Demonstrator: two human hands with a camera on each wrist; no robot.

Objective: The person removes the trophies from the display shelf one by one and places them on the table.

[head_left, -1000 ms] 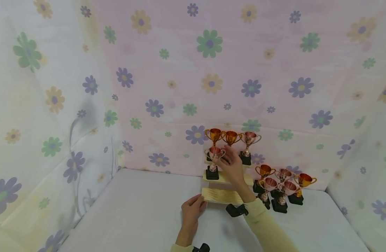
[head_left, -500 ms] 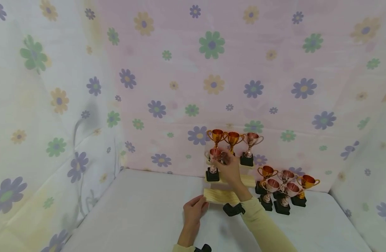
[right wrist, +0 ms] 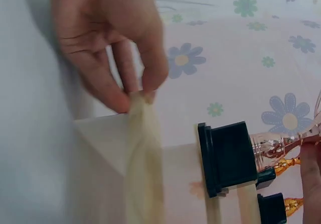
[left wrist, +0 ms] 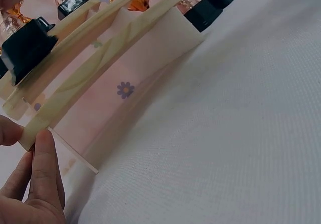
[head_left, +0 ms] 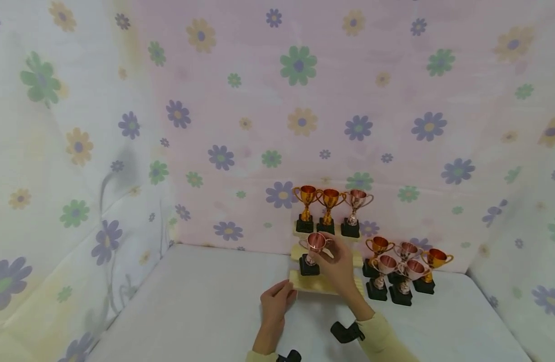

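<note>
My right hand (head_left: 340,264) pinches a small rose-gold trophy cup (head_left: 315,243) by its stem and bowl, upright. The cup's black square base (right wrist: 228,156) overlaps the middle step in the head view, close above the lowest step. A tiered stand of pale wooden steps (head_left: 313,284) on clear sides faces me. With thumb and fingers, my left hand (head_left: 274,304) grips the left end of its lowest step (left wrist: 95,73). Along the top step stand two gold trophies (head_left: 306,197) and a rose-gold trophy (head_left: 358,199), all on black bases.
Several gold and rose-gold trophies (head_left: 413,271) cluster on the white-covered table (head_left: 205,301), right of the stand and beside my right forearm. Behind rises a flower-patterned cloth backdrop (head_left: 241,100), with matching cloth on both sides.
My right hand has brought the rose-gold trophy down and toward me, from in front of the top row to just above the lowest step. My left hand keeps its grip on the stand.
</note>
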